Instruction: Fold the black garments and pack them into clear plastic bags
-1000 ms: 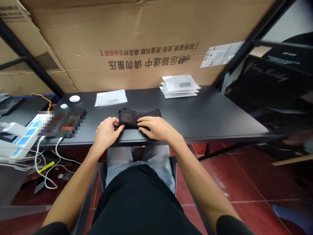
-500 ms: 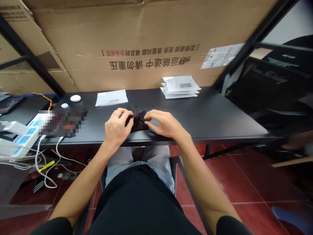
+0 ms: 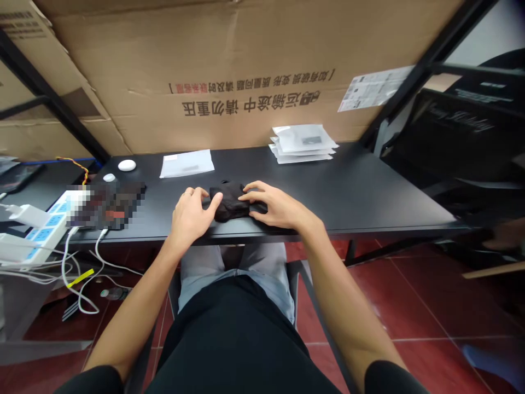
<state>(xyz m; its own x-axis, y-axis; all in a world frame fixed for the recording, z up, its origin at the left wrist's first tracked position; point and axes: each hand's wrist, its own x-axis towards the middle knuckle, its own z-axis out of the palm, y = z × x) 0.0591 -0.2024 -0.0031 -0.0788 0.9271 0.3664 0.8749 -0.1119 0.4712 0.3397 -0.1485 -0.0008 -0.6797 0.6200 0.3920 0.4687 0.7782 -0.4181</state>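
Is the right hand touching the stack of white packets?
No, the right hand is at the black cloth, apart from the stack.

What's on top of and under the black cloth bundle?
The left hand's thumb overlaps the black cloth bundle's left end; the right hand's fingertips overlap its right. Beneath is the black table; the patch directly underneath is covered.

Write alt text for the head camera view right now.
A person's left hand and right hand touch a small black bundle on a black table; farther back lie a single white packet and a stack of white packets.
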